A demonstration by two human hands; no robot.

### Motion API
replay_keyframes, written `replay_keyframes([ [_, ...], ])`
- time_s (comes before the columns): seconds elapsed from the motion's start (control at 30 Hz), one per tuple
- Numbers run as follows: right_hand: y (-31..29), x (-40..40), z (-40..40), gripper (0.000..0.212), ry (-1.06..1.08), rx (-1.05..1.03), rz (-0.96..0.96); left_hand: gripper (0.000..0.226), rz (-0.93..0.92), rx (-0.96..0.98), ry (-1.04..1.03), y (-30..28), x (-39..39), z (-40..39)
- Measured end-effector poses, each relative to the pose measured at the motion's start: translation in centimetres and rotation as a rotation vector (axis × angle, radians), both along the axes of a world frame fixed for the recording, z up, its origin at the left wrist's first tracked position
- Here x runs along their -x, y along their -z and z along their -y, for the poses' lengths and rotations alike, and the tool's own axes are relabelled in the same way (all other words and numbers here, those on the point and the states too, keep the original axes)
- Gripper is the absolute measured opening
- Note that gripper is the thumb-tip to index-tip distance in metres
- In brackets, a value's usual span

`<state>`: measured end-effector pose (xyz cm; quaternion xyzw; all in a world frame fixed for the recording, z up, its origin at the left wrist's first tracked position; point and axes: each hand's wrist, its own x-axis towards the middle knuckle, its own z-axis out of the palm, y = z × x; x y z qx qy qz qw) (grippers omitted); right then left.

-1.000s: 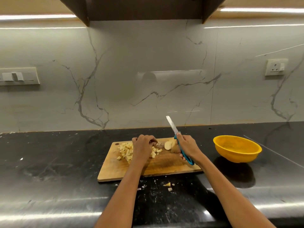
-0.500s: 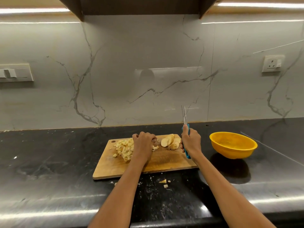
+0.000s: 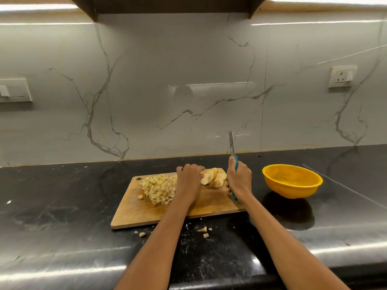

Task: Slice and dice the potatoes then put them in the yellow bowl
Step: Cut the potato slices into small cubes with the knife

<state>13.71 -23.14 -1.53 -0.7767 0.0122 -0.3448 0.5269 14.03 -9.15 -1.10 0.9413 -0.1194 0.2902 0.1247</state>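
On a wooden cutting board [image 3: 209, 208], the left hand [image 3: 189, 181] curled its grip over pale potato slices [image 3: 213, 177], with a heap of diced potato cubes [image 3: 159, 188] just left of it. The right hand [image 3: 238, 178] gripped a blue-handled knife [image 3: 232, 146], blade upright. The yellow plastic bowl [image 3: 292, 181], right of that grip on the black table [image 3: 62, 206], looked empty: dicing partly done, transfer left.

No legible text, labels or numbers anywhere.

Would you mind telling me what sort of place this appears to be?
Most likely a home kitchen: a dark stone countertop against a marble-look backsplash, a wooden cutting board with diced potato, and a wall socket.
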Motion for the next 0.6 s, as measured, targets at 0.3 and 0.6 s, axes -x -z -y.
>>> replay_keyframes([
  [0.3, 0.2, -0.3, 0.0, 0.041, -0.006, 0.062, 0.002, 0.044, -0.155, 0.058, 0.016, 0.5, -1.6, 0.8],
  [0.6, -0.8, 1.0, 0.1, 0.043, -0.132, -0.169, -0.145, 0.029, -0.098, 0.565, 0.238, -0.3, 0.7, -0.2],
])
